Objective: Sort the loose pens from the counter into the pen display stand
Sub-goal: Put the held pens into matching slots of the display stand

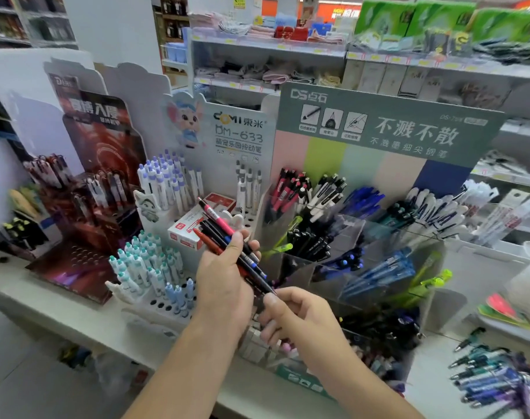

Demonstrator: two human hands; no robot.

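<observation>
My left hand (224, 276) grips a bundle of several pens (218, 225), red, black and blue, fanned up and to the left. The fingertips of my right hand (294, 316) pinch the lower tip of a black pen (265, 284) from that bundle. Both hands hover in front of the clear pen display stand (363, 231), whose tiered compartments hold red, black, blue and green pens. A pile of loose pens (484, 376) lies on the counter at the lower right.
A white pen stand (167, 189) with purple and teal capped pens and a red box (194, 225) sits to the left, beside a dark red display (85, 207). Store shelves run behind. The white counter edge (76, 322) runs along the front.
</observation>
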